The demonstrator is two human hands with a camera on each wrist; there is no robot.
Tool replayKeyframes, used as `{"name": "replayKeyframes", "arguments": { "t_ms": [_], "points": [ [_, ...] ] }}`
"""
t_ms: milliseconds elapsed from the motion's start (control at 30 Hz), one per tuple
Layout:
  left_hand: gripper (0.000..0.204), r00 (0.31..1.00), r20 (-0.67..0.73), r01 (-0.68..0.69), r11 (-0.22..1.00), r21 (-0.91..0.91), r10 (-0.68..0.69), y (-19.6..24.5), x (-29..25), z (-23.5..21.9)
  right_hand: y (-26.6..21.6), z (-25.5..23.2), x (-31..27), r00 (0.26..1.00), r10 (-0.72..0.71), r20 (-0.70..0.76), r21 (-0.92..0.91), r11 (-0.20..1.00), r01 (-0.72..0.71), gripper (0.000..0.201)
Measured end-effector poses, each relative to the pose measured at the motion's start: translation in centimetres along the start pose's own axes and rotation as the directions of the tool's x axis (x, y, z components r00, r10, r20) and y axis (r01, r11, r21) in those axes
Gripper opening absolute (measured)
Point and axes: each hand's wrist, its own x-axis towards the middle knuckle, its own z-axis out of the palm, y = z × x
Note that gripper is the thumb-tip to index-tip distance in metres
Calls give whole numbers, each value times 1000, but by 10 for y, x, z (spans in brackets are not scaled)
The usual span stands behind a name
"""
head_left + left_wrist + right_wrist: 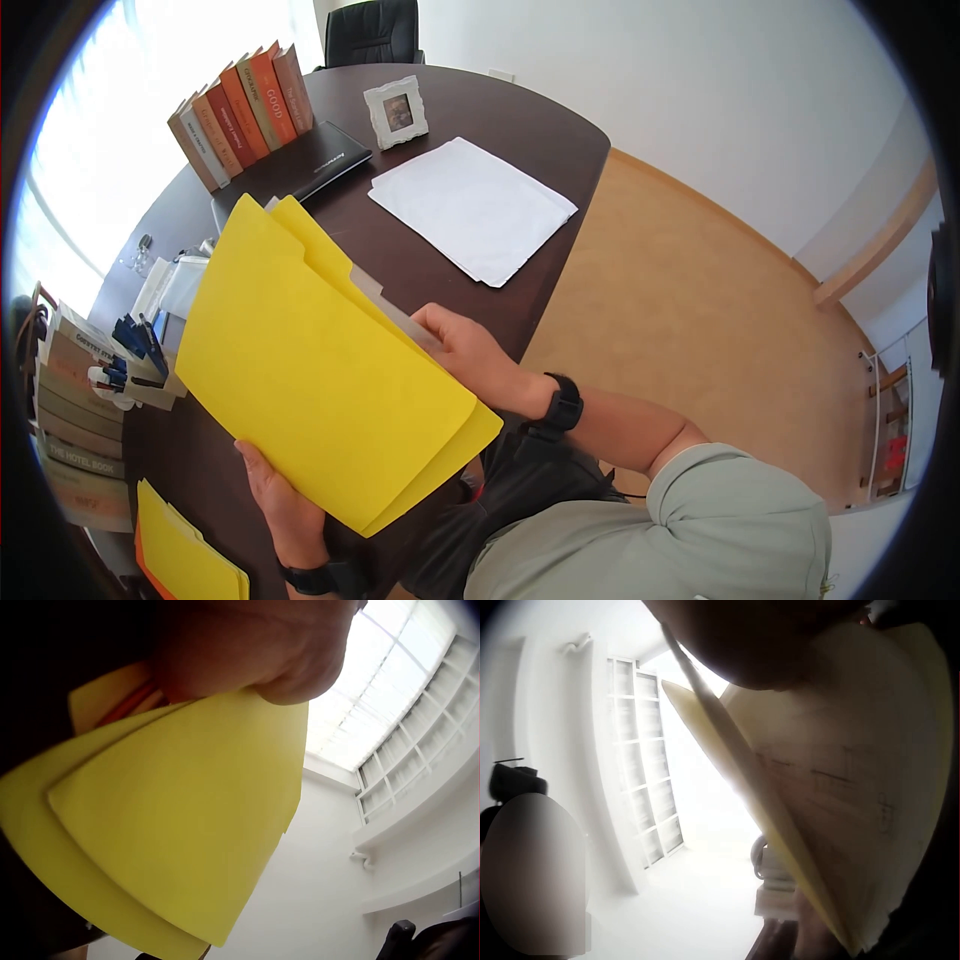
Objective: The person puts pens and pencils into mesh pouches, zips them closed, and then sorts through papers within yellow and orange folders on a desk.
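Yellow folders are held up over the near part of the dark desk, tilted, with greyish paper edges showing between them. At their lower left edge the left hand grips them, thumb on the front and fingers hidden behind. The right hand holds the papers and folder edge on the right side, its fingertips partly out of sight. In the left wrist view the folders hang below the hand. Sheets with faint print show between the folder covers in the right wrist view, under the hand.
A stack of white paper, a picture frame, a black laptop and upright books stand or lie farther back. At left are a pen holder and more books; another yellow folder lies at lower left.
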Motion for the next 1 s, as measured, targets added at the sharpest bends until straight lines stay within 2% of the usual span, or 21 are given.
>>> {"name": "replayKeyframes", "arguments": {
  "t_ms": [100,133,200,233,300,400,500,600,700,800,900,1000],
  "points": [
    [56,1000,-16,13,999,-33,-13,0,1,-3,-3,-10,2,985,-31,-167,-130,992,10,32],
    [56,1000,-20,16,999,-42,-17,0,1,-3,1,-18,7,968,-118,-223,-185,980,77,29],
    [55,999,-42,22,997,-72,-25,0,1,-1,-7,-39,16,926,-145,-348,-360,933,11,31],
    [54,998,-60,25,995,-93,-30,1,1,2,-11,-52,23,905,-127,-405,-374,926,-37,31],
    [54,997,-77,17,994,-108,-26,1,1,1,5,-86,50,818,-232,-526,-404,915,-1,33],
    [55,996,-84,1,995,-99,-9,-1,2,-1,15,-139,88,742,-369,-560,-496,867,56,38],
    [55,995,-96,3,994,-108,-13,-1,3,-1,37,-187,121,728,-389,-564,-628,775,-71,38],
    [55,996,-86,8,993,-116,-18,-1,3,-2,47,-207,134,784,-310,-538,-688,699,-195,39],
    [54,995,-96,13,993,-115,-24,-1,3,-1,51,-215,133,859,-82,-505,-651,690,-317,47],
    [54,993,-114,12,994,-113,-25,0,2,-1,68,-219,135,874,-135,-466,-721,630,-288,58],
    [53,992,-119,17,992,-129,-33,1,2,3,71,-220,134,904,-181,-388,-818,520,-247,62],
    [53,992,-116,22,990,-139,-39,2,3,2,65,-211,133,911,-115,-396,-773,577,-263,67]
  ]
}}
